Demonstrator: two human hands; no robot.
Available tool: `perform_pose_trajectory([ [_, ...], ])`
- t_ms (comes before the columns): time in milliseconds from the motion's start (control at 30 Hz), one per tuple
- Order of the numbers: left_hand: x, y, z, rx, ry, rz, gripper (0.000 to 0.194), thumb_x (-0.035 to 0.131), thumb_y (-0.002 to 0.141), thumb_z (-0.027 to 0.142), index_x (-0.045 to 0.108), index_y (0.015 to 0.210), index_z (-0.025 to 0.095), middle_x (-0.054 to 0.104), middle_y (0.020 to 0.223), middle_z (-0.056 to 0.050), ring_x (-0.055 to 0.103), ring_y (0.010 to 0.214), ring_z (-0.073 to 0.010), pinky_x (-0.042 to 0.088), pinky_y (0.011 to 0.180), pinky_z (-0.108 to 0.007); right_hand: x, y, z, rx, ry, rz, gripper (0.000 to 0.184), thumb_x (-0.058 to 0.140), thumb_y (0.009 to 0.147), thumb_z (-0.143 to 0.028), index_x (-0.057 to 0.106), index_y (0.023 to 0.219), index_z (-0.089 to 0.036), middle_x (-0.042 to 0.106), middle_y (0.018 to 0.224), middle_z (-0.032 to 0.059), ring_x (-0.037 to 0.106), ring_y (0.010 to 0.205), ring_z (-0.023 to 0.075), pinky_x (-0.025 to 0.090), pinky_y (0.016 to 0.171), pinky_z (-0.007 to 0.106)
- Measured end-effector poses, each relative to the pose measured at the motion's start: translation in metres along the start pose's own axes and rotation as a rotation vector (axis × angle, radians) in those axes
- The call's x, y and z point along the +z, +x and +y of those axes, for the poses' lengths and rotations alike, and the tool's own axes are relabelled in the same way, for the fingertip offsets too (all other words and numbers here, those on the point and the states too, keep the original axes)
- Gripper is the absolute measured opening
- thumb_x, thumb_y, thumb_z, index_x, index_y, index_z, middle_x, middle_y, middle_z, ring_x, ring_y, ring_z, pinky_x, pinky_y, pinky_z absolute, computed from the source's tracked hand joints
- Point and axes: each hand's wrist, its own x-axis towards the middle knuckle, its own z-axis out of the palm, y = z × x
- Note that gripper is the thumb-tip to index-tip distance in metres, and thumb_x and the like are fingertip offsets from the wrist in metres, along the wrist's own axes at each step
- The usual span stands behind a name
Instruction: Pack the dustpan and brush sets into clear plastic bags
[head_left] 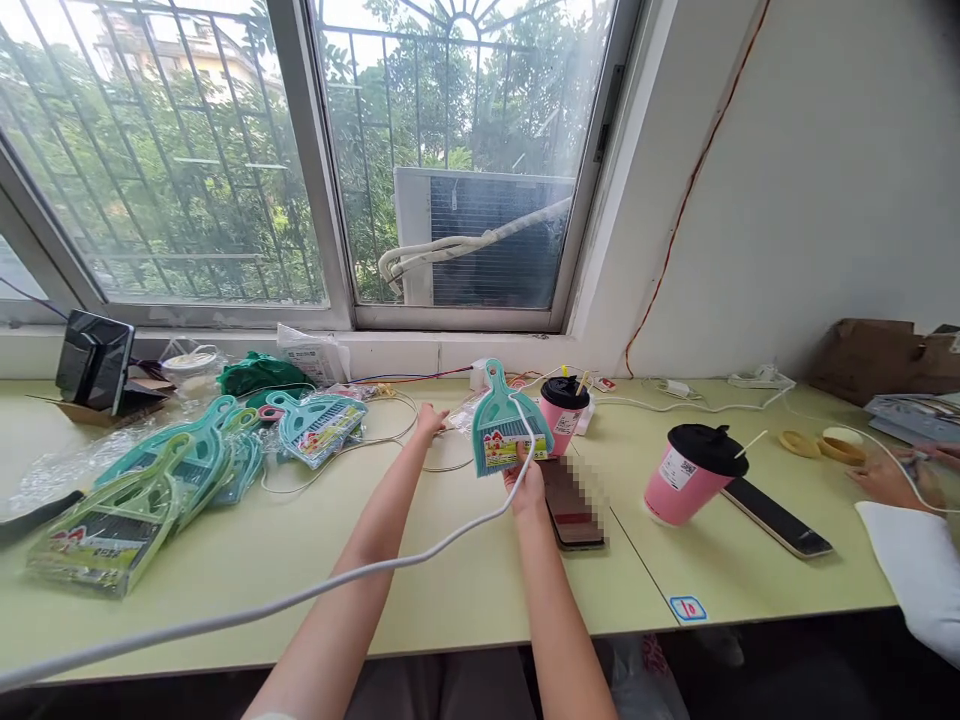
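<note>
Turquoise dustpan-and-brush set [507, 420] — I watch my right hand [528, 487] clamp it by its lower edge, just left of the farther pink cup [564, 420]. My left hand [430, 420] is apart, fingers loosely spread near crumpled clear plastic [463, 416].

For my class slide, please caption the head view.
Right hand holding a teal dustpan-and-brush set over a pale green table.

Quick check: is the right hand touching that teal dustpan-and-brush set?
Touching. The head view shows the right hand gripping the teal dustpan-and-brush set at its lower right edge, with a digit overlapping its front.
</note>
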Motion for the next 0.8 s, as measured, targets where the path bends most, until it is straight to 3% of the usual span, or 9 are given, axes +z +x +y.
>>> perform_pose_trajectory([
  [167, 0.008, 0.000, 0.007, -0.044, 0.034, -0.039, 0.042, 0.068, 0.081, 0.037, 0.053, 0.110, 0.010, 0.069, 0.080, -0.012, 0.066, 0.068, -0.0199, 0.048, 0.067, -0.029, 0.002, -0.003, -0.003, 0.002, 0.040, 0.002, 0.013, 0.063, 0.082, -0.014, 0.067, 0.094, -0.018, 0.076, 0.085, 0.0023, 0.072, 0.082, 0.0126, 0.059, 0.070, 0.021],
  [333, 0.018, -0.011, 0.017, 0.024, -0.023, 0.024, 0.053, 0.072, 0.075, 0.025, 0.047, 0.120, 0.015, 0.070, 0.093, -0.012, 0.068, 0.078, -0.0186, 0.049, 0.073, -0.030, 0.002, -0.002, -0.004, -0.014, 0.008, 0.012, 0.016, 0.061, 0.083, -0.016, 0.067, 0.098, -0.018, 0.076, 0.087, 0.0028, 0.071, 0.086, 0.0139, 0.058, 0.075, 0.024],
  [433, 0.013, -0.018, 0.022, 0.099, -0.062, 0.066, 0.060, 0.075, 0.069, 0.019, 0.048, 0.122, 0.018, 0.071, 0.097, -0.011, 0.068, 0.083, -0.0191, 0.050, 0.076, -0.031, 0.002, -0.001, -0.004, -0.010, 0.017, 0.021, 0.018, 0.060, 0.084, -0.015, 0.066, 0.101, -0.018, 0.076, 0.088, 0.0028, 0.071, 0.086, 0.0134, 0.058, 0.074, 0.023],
  [533, -0.009, -0.019, 0.026, 0.178, -0.087, 0.122, 0.058, 0.069, 0.072, 0.014, 0.048, 0.126, 0.018, 0.068, 0.109, -0.012, 0.067, 0.088, -0.0178, 0.049, 0.080, -0.030, 0.002, 0.000, -0.003, 0.009, 0.025, 0.014, 0.026, 0.060, 0.083, -0.012, 0.064, 0.108, -0.019, 0.076, 0.091, 0.0027, 0.072, 0.085, 0.0131, 0.059, 0.072, 0.023],
  [633, -0.051, -0.021, 0.034, 0.311, -0.081, 0.227, 0.059, 0.061, 0.076, 0.013, 0.045, 0.132, 0.022, 0.063, 0.121, -0.009, 0.065, 0.089, -0.0154, 0.048, 0.084, -0.029, 0.000, 0.002, 0.000, 0.002, 0.030, -0.022, 0.028, 0.062, 0.082, -0.013, 0.063, 0.109, -0.020, 0.076, 0.091, 0.0020, 0.072, 0.083, 0.0133, 0.060, 0.070, 0.024],
  [700, -0.084, -0.030, 0.040, 0.554, 0.001, 0.335, 0.063, 0.057, 0.079, 0.013, 0.040, 0.138, 0.025, 0.066, 0.117, -0.006, 0.064, 0.084, -0.0157, 0.047, 0.084, -0.030, -0.002, 0.003, 0.002, 0.002, 0.031, -0.030, 0.027, 0.063, 0.081, -0.015, 0.064, 0.108, -0.020, 0.076, 0.088, 0.0018, 0.073, 0.081, 0.0136, 0.060, 0.069, 0.025],
  [800, -0.123, -0.059, 0.046, 0.831, 0.274, 0.357, 0.062, 0.048, 0.085, 0.013, 0.035, 0.145, 0.027, 0.067, 0.113, -0.005, 0.062, 0.091, -0.0190, 0.045, 0.086, -0.031, -0.002, 0.004, 0.005, 0.030, 0.038, -0.003, 0.025, 0.063, 0.081, -0.014, 0.065, 0.105, -0.021, 0.076, 0.086, 0.0014, 0.073, 0.079, 0.0139, 0.061, 0.070, 0.026],
])
